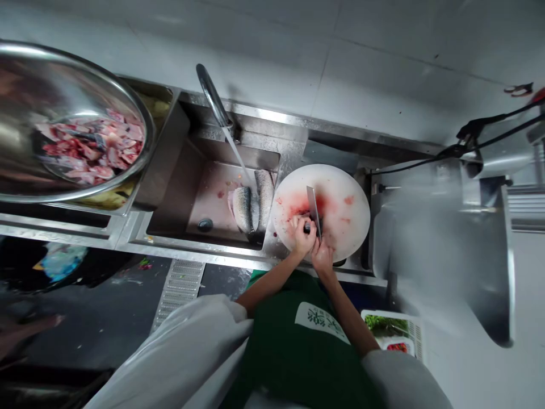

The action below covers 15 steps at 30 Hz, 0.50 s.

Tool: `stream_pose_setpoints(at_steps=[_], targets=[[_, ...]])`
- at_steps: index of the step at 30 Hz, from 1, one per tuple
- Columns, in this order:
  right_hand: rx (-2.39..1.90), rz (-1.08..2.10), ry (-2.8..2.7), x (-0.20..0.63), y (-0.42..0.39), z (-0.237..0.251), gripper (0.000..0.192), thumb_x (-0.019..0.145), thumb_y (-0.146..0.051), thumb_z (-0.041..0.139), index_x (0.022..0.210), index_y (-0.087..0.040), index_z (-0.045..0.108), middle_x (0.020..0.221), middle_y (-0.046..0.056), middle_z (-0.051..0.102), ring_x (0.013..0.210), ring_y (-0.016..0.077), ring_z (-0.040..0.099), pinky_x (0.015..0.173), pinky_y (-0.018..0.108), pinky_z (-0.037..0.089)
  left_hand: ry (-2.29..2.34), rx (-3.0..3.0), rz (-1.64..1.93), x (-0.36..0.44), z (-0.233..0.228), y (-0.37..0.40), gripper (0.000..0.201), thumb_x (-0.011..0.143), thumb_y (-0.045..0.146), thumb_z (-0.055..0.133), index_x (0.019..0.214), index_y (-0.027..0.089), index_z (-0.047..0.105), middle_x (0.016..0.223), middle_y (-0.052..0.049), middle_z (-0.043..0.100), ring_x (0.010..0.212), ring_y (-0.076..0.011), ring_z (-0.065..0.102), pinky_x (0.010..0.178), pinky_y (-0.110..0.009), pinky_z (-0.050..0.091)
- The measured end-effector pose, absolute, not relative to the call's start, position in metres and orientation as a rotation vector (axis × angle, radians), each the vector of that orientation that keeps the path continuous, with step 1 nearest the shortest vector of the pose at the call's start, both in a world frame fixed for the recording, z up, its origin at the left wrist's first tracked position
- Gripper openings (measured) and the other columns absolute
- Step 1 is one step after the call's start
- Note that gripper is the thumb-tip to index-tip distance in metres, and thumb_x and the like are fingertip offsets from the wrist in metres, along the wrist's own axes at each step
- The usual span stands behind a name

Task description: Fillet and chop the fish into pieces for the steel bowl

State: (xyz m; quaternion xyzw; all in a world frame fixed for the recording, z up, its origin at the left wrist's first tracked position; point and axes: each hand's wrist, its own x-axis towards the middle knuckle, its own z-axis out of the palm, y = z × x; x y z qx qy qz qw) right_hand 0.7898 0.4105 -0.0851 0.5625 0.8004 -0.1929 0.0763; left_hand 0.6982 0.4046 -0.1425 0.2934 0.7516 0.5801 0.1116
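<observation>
A round white cutting board, smeared with blood, lies right of the sink. Over its near part, my right hand is closed around the handle of a cleaver, whose blade points away from me. My left hand is closed just left of the blade, its fingers around a dark piece of fish, mostly hidden by them. Two large pieces of fish with scaly skin lie in the sink, under running water from the faucet.
A big steel bowl of cut fish pieces stands at the left. Behind the board rests a grey flat blade-like sheet. To the right is a steel appliance with black cables. A white basket of greens sits below.
</observation>
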Motion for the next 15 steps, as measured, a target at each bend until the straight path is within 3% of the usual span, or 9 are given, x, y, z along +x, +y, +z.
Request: stream_pose_setpoints(at_steps=[6, 10, 12, 15], targets=[[1.63, -0.655, 2.314, 0.774, 0.427, -0.072, 0.045, 0.112, -0.033, 0.028, 0.135, -0.011, 0.06, 0.108, 0.017, 0.076, 0.101, 0.027, 0.072, 0.085, 0.033, 0.05, 2.255, 0.77, 1.709, 0.69, -0.145, 0.414, 0.008, 0.096, 0.027, 0.055, 0.09, 0.023, 0.054, 0.097, -0.007, 0.06, 0.1, -0.0228, 0.057, 0.097, -0.041, 0.047], [1.611, -0.613, 2.292, 0.773, 0.43, -0.066, 0.047, 0.113, -0.034, 0.025, 0.138, -0.011, 0.057, 0.11, 0.018, 0.075, 0.106, 0.027, 0.072, 0.088, 0.034, 0.05, 2.256, 1.035, 1.745, 0.657, -0.121, 0.416, 0.017, 0.096, 0.027, 0.049, 0.108, 0.02, 0.058, 0.112, -0.012, 0.063, 0.111, -0.0254, 0.058, 0.101, -0.044, 0.047], [1.559, -0.559, 2.293, 0.779, 0.431, -0.063, 0.046, 0.113, -0.034, 0.026, 0.137, -0.009, 0.057, 0.108, 0.019, 0.075, 0.105, 0.0274, 0.072, 0.089, 0.034, 0.05, 2.122, 1.576, 1.408, 0.624, -0.103, 0.42, 0.025, 0.09, 0.028, 0.056, 0.113, 0.02, 0.063, 0.116, -0.012, 0.067, 0.117, -0.0284, 0.058, 0.108, -0.047, 0.043], [1.393, -0.505, 2.307, 0.791, 0.438, -0.052, 0.042, 0.112, -0.034, 0.031, 0.134, -0.01, 0.057, 0.11, 0.02, 0.075, 0.102, 0.0278, 0.073, 0.087, 0.034, 0.05, 1.666, 2.233, 0.587, 0.578, -0.083, 0.439, 0.013, 0.083, 0.026, 0.065, 0.093, 0.02, 0.071, 0.096, -0.01, 0.074, 0.104, -0.0289, 0.067, 0.103, -0.046, 0.046]])
